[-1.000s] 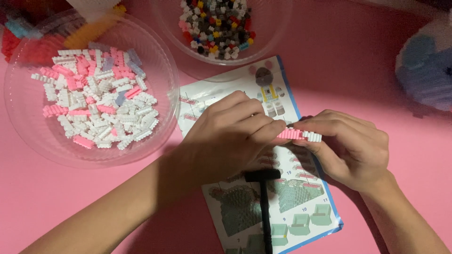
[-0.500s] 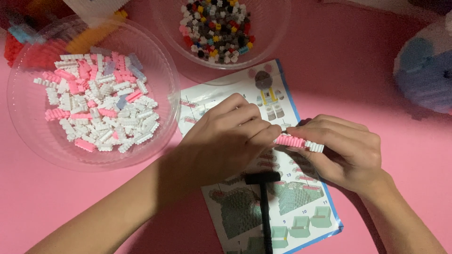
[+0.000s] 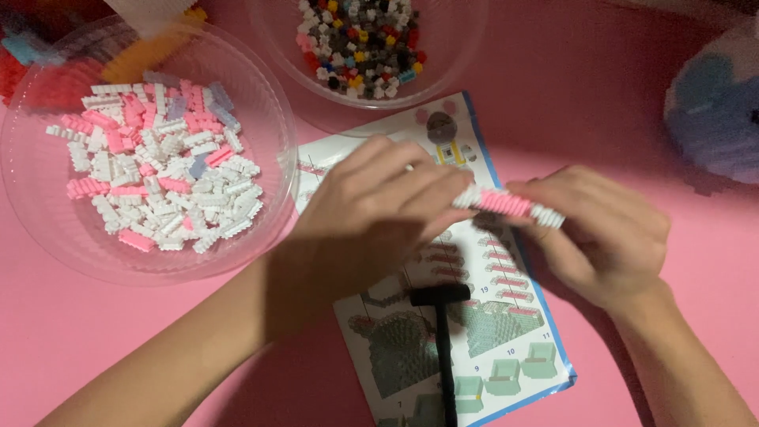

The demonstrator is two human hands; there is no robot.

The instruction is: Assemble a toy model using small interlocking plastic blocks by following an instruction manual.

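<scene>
While your two hands, left hand (image 3: 371, 213) and right hand (image 3: 601, 229), pinch the short pink-and-white brick strip (image 3: 510, 205) together, lots of small plastic bricks (image 3: 158, 166) wait unused.

the brick strip (image 3: 510, 205) is showing pink with white ends, the table (image 3: 601, 87) is looking pink, one bowl (image 3: 150, 170) is holding white and pink bricks, and the booklet (image 3: 506, 348) is showing a blue edge.

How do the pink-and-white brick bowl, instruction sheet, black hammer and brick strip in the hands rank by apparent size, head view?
1. Pink-and-white brick bowl and instruction sheet: look alike in area, and the hands hide part of the sheet, so unranked.
2. Black hammer.
3. Brick strip, held nearer the camera, so its real size is unsure.
</scene>
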